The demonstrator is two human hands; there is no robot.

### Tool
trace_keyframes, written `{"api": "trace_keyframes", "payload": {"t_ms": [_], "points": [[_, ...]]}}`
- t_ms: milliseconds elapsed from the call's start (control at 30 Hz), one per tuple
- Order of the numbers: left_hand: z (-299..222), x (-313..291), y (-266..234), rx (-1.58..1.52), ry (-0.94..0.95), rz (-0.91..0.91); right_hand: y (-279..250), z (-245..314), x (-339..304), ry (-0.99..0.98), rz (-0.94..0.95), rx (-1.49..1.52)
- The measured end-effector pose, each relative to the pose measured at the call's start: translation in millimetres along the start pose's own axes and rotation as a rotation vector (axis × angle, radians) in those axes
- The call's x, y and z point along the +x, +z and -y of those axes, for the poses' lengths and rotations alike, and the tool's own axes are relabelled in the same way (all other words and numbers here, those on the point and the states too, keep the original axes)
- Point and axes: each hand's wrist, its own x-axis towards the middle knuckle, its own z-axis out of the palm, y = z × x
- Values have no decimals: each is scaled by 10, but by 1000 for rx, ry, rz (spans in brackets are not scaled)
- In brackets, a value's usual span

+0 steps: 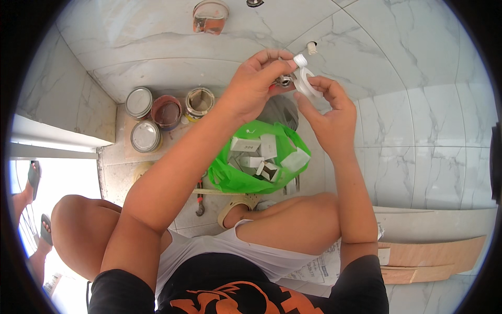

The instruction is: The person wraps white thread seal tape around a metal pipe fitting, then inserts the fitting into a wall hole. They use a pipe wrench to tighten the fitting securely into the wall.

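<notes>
My left hand (255,83) is closed on a shiny metal valve (285,81) with a touch of red beside it. White tape covers the valve's threaded end (300,60), which points up and to the right. Between the thumb and fingers of my right hand (333,112) is a white roll of thread seal tape (307,86), right up against the valve. My left fingers partly hide the valve's body. Just beyond both hands, a pale pipe stub (312,48) pokes out of a hole in the tiled wall.
Below my hands sits a green plastic bag (219,175) of small white boxes. Several paint tins (145,137) stand left of it, and a wrench (200,201) lies nearby. An orange pipe end (210,23) shows in the wall. Wooden boards (434,256) lie right; another person's feet (34,180) are far left.
</notes>
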Motion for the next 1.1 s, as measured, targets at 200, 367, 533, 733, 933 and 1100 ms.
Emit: {"api": "trace_keyframes", "payload": {"t_ms": [200,367,533,733,933,1100], "points": [[-64,7,-23,-24,18,39,13,-25,-2,74,52,100],[-131,2,3,65,13,64,-43,-130,23,195,280,426],[-241,71,-146,477,91,58,-164,-107,-9,154,308,380],[-147,92,-233,685,114,68,-320,39,-2,197,387,348],[-58,54,-234,960,321,144,-327,98,9,186,293,450],[-77,-55,-108,1109,265,280,-294,4,68,248,246,642]]}}
